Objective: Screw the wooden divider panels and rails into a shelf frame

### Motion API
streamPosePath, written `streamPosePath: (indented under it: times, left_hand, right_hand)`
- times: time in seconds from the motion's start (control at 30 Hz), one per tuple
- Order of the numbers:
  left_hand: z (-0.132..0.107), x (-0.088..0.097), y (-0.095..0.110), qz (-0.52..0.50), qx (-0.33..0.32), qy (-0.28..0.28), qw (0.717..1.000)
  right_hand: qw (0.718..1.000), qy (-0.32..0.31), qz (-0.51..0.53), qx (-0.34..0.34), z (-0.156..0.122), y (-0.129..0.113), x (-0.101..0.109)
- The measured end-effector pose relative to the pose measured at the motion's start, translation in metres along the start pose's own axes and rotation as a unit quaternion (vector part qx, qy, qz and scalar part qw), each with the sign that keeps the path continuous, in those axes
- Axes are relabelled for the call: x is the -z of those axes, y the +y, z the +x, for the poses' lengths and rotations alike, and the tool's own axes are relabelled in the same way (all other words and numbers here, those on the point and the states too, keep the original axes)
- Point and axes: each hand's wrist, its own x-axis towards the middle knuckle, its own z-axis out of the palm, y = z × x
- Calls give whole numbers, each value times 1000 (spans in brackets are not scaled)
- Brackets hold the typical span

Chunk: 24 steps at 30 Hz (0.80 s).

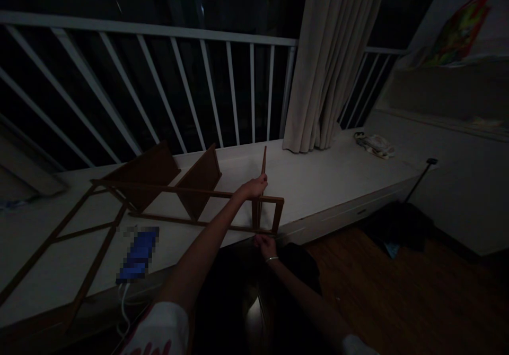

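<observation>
You find nothing legible here; the scene is too dark for it. The red print on your left sleeve (pixel 159 328) is cut off at the lower edge and does not resolve into letters. The blue object (pixel 138 254) lying on the bench (pixel 318 185) is blurred into blocks, so any marking on it is lost. The colourful picture (pixel 457 31) at the upper right shows only bright shapes, with no words or numbers you can make out.

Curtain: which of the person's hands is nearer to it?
Left. The left hand grips a slat below-left of the curtain; the right hand is lower, by the ledge edge.
</observation>
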Motion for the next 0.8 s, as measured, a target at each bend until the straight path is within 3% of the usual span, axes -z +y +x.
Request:
streamPosePath:
  times: [0.37, 0.63, 0.8]
  left_hand:
    - [1, 0, 1, 12, 21, -6, 1000]
    - [2, -1, -1, 14, 21, -7, 1000]
    - [1, 0, 2, 6, 23, -5, 1000]
  right_hand:
    - [997, 35, -74, -12, 0, -3, 11]
    - [965, 34, -254, -48, -7, -14, 18]
    - [968, 40, -238, -66, -3, -9, 18]
